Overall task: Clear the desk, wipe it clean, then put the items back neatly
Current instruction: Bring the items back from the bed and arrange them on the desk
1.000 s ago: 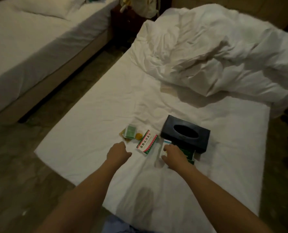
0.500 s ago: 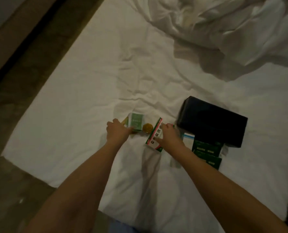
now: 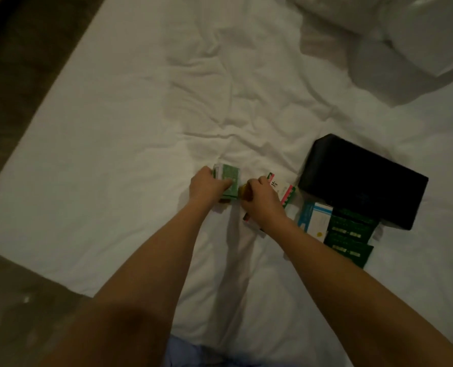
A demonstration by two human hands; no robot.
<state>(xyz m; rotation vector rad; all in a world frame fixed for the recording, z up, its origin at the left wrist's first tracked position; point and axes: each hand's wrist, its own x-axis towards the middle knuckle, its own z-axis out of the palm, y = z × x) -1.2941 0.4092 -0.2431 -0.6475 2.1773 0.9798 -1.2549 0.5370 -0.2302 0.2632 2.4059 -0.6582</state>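
— Where are the hands on the white-sheeted bed?

— Near its front edge. The left hand has its fingers curled round a small green-and-white packet. The right hand lies curled on a flat white carton with red and green edging, fingertips at a small amber object; whether it pinches that, I cannot tell.

— And toward the right edge?

— A black rectangular tissue box, with a blue-and-white carton and dark green packets just in front of it.
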